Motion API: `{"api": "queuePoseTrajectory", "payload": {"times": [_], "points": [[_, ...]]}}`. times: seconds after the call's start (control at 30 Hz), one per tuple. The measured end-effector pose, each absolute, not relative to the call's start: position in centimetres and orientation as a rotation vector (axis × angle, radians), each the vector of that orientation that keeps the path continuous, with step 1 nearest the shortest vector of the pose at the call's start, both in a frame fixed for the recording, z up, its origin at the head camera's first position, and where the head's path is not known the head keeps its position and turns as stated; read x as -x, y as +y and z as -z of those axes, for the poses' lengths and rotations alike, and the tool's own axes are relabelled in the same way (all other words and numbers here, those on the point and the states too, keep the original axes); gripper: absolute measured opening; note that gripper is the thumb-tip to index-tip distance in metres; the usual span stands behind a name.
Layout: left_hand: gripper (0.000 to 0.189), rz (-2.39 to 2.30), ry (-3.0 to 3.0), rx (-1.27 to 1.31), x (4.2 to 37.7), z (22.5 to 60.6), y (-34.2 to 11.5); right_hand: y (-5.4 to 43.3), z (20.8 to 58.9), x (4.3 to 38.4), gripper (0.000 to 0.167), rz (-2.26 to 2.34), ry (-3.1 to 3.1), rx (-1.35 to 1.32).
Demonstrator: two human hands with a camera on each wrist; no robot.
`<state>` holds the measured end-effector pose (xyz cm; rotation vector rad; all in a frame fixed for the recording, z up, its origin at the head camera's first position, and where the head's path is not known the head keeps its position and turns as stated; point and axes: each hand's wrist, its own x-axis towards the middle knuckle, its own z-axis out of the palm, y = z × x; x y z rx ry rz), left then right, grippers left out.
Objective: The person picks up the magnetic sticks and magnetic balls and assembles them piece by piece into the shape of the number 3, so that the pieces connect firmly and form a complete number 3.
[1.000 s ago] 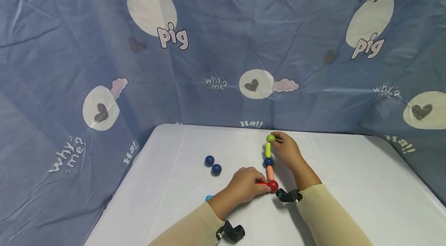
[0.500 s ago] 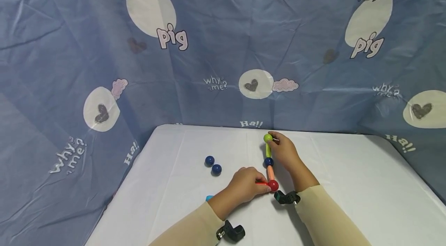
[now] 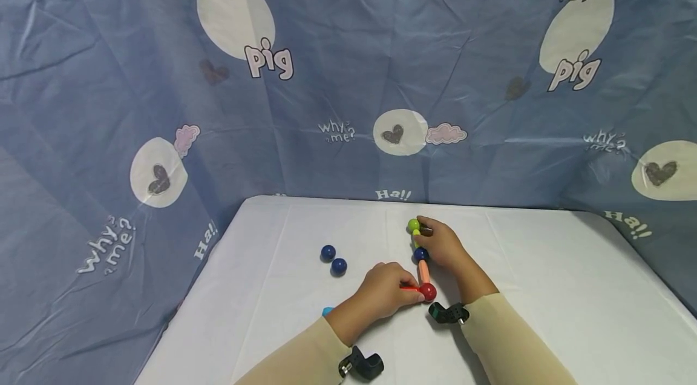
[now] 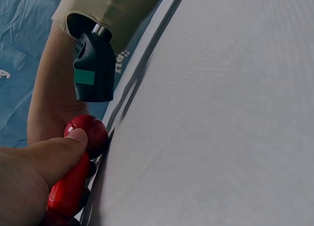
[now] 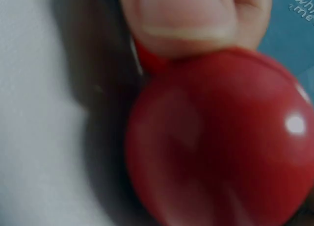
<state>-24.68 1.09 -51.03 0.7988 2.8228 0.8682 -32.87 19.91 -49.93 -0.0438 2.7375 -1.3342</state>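
My left hand [image 3: 385,289] pinches a red ball [image 3: 428,293] and the red rod [image 3: 409,288] joined to it; the left wrist view shows the thumb on the ball [image 4: 87,134]. From that ball a salmon rod [image 3: 424,272] runs away from me to a dark blue ball [image 3: 421,255]. Beyond it a yellow-green rod [image 3: 416,237] leads to a lime green ball [image 3: 414,225]. My right hand [image 3: 443,246] grips this rod, its fingers covering part of it. Close up in the right wrist view, the red ball [image 5: 221,142] nearly fills the frame.
Two loose dark blue balls, one farther [image 3: 328,253] and one nearer [image 3: 339,267], lie left of the chain. A light blue piece [image 3: 327,311] shows partly behind the left wrist. The white tabletop [image 3: 294,227] ends at a blue printed curtain [image 3: 327,173].
My right hand has moved slightly left and towards me, from the lime ball onto the yellow-green rod. The lime ball has shifted left and nearer. My left hand stays in place.
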Motion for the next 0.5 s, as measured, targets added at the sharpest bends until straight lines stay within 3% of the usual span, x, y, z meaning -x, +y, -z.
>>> {"api": "queuePoseTrajectory", "payload": {"times": [0.3, 0.5], "points": [[0.014, -0.882, 2.822, -0.798, 24.5, 50.9, 1.3, 20.4, 50.4, 31.7, 0.063, 1.490, 2.702, -0.049], [0.016, -0.871, 2.832, -0.785, 24.8, 51.1, 1.2, 20.9, 50.8, 30.8, 0.053, 1.631, 2.620, -0.142]]}}
